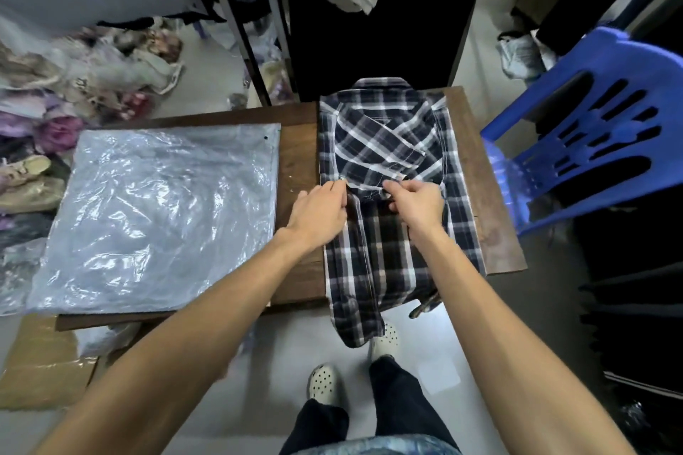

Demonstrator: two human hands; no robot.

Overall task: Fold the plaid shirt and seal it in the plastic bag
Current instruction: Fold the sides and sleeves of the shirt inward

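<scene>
A dark navy and white plaid shirt [384, 144] lies lengthwise on the right half of the brown wooden table [299, 159], sides and sleeves folded inward, its lower end hanging over the near edge. My left hand [321, 212] pinches the fabric at the shirt's left side, near the sleeve cuffs. My right hand [415, 205] pinches the folded sleeve cuff in the middle. A clear crinkled plastic bag [159, 214] lies flat on the table's left half, apart from both hands.
A blue plastic chair [591, 122] stands close to the table's right side. Piles of clothes [55, 103] lie on the floor at the left. Dark garments hang behind the table. Cardboard [44, 366] lies under the table's near left corner.
</scene>
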